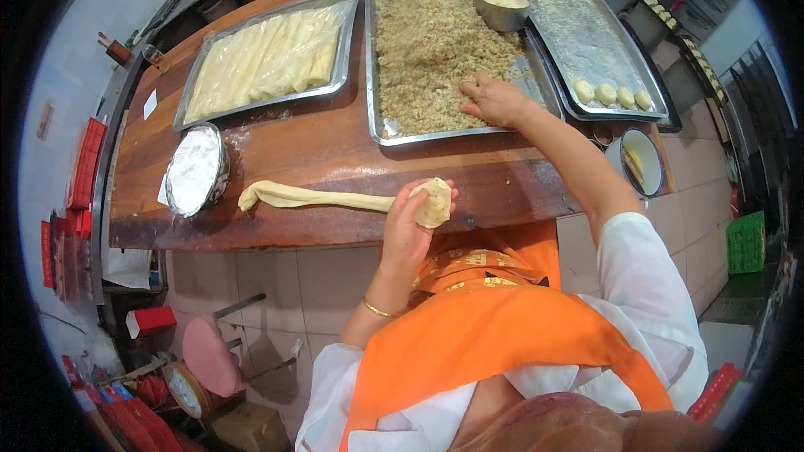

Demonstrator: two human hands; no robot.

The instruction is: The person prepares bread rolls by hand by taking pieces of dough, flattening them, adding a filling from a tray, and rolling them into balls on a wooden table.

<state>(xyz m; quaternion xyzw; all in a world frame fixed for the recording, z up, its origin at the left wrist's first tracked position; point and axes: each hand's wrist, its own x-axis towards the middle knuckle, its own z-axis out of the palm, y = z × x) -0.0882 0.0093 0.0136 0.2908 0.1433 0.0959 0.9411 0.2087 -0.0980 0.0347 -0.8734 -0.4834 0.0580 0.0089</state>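
Near the table's front edge, my left hand point(408, 230) is closed around a flattened round of dough point(435, 204). A long dough rope point(322, 197) stretches leftward over the wood from that hand; whether it joins the round is hidden by my fingers. My right hand point(494, 102) reaches into the crumbly filling point(435, 50), its fingers apart and touching the crumbs. That filling covers much of a metal tray point(387, 136), with bare metal showing toward its right side. In the tray's far right corner sits a metal bowl point(502, 5) of pale crumbs.
At the left, a tray point(178, 121) holds dough strips point(268, 59) under clear plastic. A bowl of white flour point(194, 169) stands nearer. On the right, another tray point(599, 42) carries several small dough rounds point(605, 95). A white bowl point(652, 188) sits at the table's right edge.
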